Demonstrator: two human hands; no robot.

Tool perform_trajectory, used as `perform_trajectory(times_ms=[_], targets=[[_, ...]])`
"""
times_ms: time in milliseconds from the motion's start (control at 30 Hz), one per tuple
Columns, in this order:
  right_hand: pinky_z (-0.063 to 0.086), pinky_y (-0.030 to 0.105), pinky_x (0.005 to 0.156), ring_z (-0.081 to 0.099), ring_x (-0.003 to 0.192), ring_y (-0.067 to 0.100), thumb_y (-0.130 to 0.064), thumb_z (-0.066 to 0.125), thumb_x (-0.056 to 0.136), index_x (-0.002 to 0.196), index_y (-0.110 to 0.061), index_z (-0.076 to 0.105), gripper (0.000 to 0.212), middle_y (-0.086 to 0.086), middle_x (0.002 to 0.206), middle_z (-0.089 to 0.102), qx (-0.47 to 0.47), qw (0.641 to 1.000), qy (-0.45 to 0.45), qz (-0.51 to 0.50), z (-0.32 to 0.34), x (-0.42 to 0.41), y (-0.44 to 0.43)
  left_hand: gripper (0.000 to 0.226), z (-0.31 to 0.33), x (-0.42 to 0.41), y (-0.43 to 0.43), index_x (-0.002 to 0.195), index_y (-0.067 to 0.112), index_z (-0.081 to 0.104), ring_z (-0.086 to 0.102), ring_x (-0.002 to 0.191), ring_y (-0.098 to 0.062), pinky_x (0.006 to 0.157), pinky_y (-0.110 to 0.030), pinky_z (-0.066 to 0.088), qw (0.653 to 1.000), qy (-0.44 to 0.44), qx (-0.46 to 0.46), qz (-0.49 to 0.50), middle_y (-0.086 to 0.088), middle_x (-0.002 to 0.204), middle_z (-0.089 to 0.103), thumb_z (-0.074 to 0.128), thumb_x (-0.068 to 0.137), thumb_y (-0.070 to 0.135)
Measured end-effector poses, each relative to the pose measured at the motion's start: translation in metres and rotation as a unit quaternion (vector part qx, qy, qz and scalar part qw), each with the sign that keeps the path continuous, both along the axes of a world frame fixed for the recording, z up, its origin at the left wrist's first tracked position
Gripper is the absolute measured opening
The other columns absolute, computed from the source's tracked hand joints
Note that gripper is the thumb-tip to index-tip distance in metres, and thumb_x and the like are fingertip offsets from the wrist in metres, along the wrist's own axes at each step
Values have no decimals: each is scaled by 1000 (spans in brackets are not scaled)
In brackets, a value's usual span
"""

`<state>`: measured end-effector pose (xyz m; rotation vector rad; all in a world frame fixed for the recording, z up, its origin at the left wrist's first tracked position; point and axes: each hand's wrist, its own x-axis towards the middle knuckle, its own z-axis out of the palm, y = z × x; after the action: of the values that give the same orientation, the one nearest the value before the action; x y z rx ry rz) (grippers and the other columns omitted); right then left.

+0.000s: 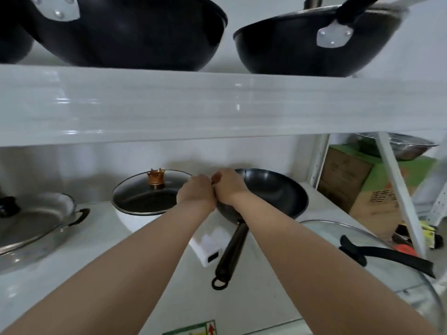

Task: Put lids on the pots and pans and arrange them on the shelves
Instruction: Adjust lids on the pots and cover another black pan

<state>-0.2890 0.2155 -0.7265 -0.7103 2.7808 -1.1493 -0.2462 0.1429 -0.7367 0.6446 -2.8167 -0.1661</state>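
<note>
both arms reach forward under the upper shelf to the back of the lower shelf. the left hand and the right hand meet knuckle to knuckle, both curled closed at the near-left rim of the black frying pan. the right hand lies over that rim and seems to grip it; whether the left hand holds the rim or only presses against the other hand, i cannot tell. the pan has no lid on, and its long dark handle points back toward the person, ending in a loop. just left of the hands, touching or nearly so, stands a white pot covered by a glass lid with a copper crown-shaped knob. a small white box lies between the forearms, beside the handle. far left is a steel pan with its lid on. at lower right a loose glass lid with a black handle lies on the shelf. on the upper shelf sit two black woks.
</note>
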Motion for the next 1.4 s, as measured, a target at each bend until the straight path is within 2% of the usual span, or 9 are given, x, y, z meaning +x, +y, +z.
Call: perform_trajectory(times_ms=[167,233,333,500,667,800,967,1100,1400], targets=[[39,25,62,61,88,28,-11,48,91,71,-11,57,22,14,89,65,115,993,28,-8,-10,-7,71,32,-7,-10,61,120,3,61,63,109,-32,86,-35,51,996,-48,67,-16,-16,120,64,47,93,14],[42,27,64,60,84,29,-15,50,89,65,-9,52,24,13,81,64,136,990,29,-17,-24,-11,99,35,-17,-9,77,121,2,60,61,110,-33,87,-34,49,993,-71,86,-31,-18,122,62,45,96,22],[47,33,79,61,101,33,-23,54,86,98,-6,63,23,14,105,66,242,968,36,-59,-42,-16,143,36,-41,-8,95,122,6,59,59,114,-29,88,-31,46,987,-124,95,-38,-11,123,61,45,98,29],[32,43,106,38,133,29,-47,61,83,140,-15,37,69,8,140,42,426,895,4,-133,-67,-27,229,32,-66,-4,116,125,9,52,59,116,-30,95,-39,47,982,-174,65,19,-11,126,59,45,94,17],[29,44,107,30,137,30,-44,46,93,144,-17,28,60,11,148,36,433,885,-13,-172,-89,-43,265,43,-73,-11,125,137,13,33,48,127,-22,103,-30,38,978,-201,44,24,-5,135,48,45,96,14],[31,42,103,38,130,29,-40,34,99,137,-18,33,44,9,138,46,437,883,-2,-172,-105,-46,269,42,-74,-12,132,137,12,34,50,125,-18,101,-26,38,983,-185,5,1,0,111,41,43,96,12],[30,43,97,50,116,27,-38,35,99,126,-21,33,32,8,124,59,459,869,2,-182,-114,-49,268,37,-76,-20,132,129,12,36,51,124,-21,100,-26,39,983,-181,11,32,-6,132,51,47,94,13],[29,43,97,54,111,27,-34,41,96,129,-24,29,36,5,117,64,468,865,-15,-179,-115,-56,267,34,-82,-20,127,125,14,39,57,118,-20,95,-27,42,982,-179,29,47,-4,126,58,49,92,14],[34,36,82,60,105,27,-38,32,100,137,-18,26,43,8,114,65,451,879,45,-149,-113,-51,274,41,-71,-11,111,132,15,38,59,117,-22,93,-30,45,975,-213,-55,40,-3,127,59,48,92,11]])
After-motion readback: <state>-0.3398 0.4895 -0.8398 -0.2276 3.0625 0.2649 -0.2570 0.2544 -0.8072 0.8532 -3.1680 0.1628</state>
